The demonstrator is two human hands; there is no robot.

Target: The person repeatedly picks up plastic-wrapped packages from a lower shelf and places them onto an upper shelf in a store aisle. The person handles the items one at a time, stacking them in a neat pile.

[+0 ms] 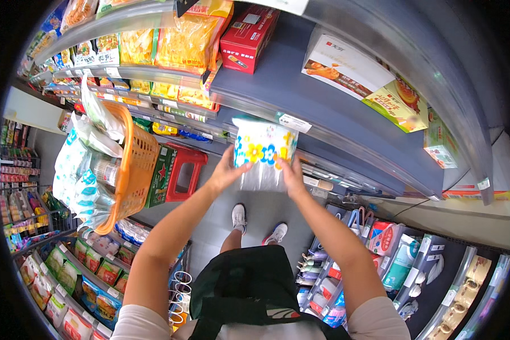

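Both hands hold a clear plastic package [265,148] printed with yellow and blue flowers, in front of the shelf edge. My left hand [231,168] grips its left side, the thumb across the front. At its right side, my right hand [292,174] closes on the package with the thumb on the printed band. What is inside the package cannot be made out. Just above it, a price tag [293,122] is fixed on the shelf rail. To the left stands an orange plastic basket [138,170] filled with white and blue plastic packages [72,157] and a jar-like container [106,171].
A green carton [161,176] and a red plastic stool [187,170] stand beside the basket. Above are a dark shelf [344,110], a red box [248,40] and a white food box [344,68]. Stocked racks [80,272] flank me at the lower left and right.
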